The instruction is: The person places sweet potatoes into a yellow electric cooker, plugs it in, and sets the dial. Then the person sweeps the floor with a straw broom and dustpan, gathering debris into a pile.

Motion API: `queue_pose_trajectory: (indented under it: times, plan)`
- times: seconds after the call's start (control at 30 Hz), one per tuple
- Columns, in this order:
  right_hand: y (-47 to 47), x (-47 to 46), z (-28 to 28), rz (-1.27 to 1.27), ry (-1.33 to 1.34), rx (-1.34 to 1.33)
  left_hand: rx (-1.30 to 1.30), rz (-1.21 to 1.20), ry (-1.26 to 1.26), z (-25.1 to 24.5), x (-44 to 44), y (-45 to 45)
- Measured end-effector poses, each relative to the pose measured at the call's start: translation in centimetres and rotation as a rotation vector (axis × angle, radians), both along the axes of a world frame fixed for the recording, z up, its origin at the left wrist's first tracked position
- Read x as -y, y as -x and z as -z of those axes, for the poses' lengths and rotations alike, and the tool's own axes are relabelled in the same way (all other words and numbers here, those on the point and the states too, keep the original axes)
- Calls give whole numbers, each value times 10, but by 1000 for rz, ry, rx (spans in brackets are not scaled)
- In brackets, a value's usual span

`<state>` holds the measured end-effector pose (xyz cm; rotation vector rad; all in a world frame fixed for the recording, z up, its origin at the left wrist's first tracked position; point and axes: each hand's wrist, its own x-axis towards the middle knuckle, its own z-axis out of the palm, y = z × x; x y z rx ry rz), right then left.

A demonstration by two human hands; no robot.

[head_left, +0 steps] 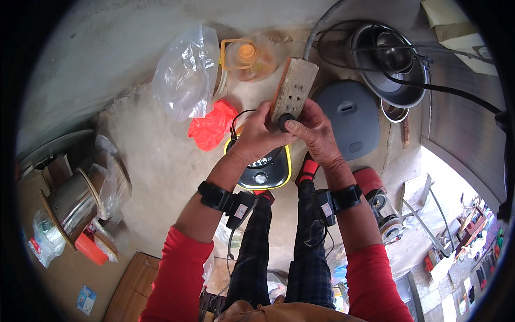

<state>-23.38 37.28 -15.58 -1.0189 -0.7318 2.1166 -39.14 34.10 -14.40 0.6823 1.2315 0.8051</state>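
Note:
A worn, dirty power strip (297, 82) with several sockets is held up between my two hands. My left hand (257, 137) grips its lower left side. My right hand (316, 133) wraps the lower right side, its thumb resting on a round black plug (286, 120) at the strip's near end. How deep the plug sits is hidden by the fingers. Below my left hand, on the floor, is a black cooker-like appliance (253, 178) with a yellow rim, a silver knob and a row of button icons; my hand and forearm cover part of it. A black cord lies beside it.
Beyond lie a clear plastic bag (185, 76), a red plastic bag (213, 125) and an oil jug (251, 60) with an orange cap. A grey lidded bin (350, 118) and stacked metal basins (396, 90) stand to the right, with black cables across them. A large spool (74, 205) is at left.

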Motion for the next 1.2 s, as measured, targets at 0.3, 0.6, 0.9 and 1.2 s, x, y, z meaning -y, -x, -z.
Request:
queue_pose_trajectory:
  times: [0.3,0.6,0.9,1.2]
  plan:
    - [-10,-4,14,26,128,-110,-1,73,84,6,-17,9]
    - [-4,-10,4,-65,33,35,-60,10,80,3,-16,10]
    - [3,-6,12,-4,-10,79,-100,48,105,4,-18,16]
    - [-2,-23,21,-8,111,-15,-41,189,154,6,-45,20]
